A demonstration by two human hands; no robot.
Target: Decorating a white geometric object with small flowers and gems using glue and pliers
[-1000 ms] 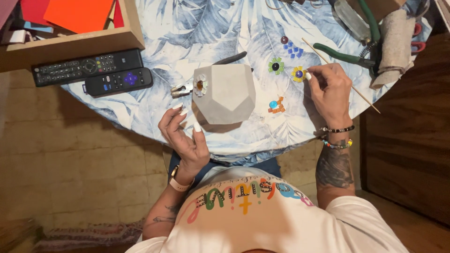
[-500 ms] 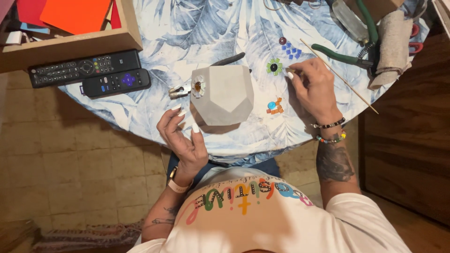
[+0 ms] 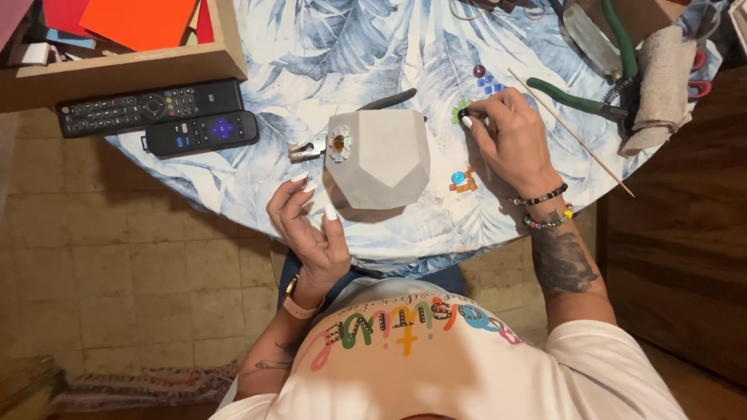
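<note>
Right hand [image 3: 517, 144]: resting knuckles-up on the leaf-print tablecloth [image 3: 311, 47], fingertips pinching down on a small green flower piece [image 3: 462, 114]; thumb and forefinger are closing together on its dark centre.
Flower piece: lying flat on the cloth, just right of the pot, under the right fingertips.
Left hand [image 3: 307, 229]: hovering at the table edge, palm turned up, fingers loosely curled and apart, holding nothing; long white nails nearly touching the pot's lower left corner.
Pot [image 3: 385, 159]: grey faceted pot sitting between both hands, wearing a white flower with an amber centre [image 3: 338, 144] on its left face.
Wooden box [image 3: 117, 66]: sitting upper left, holding orange and red sheets [image 3: 140, 17].
Nearby: two remote controls [image 3: 175, 117], a blue-and-orange mosaic bit [image 3: 463, 181], a thin wooden stick [image 3: 572, 132].
</note>
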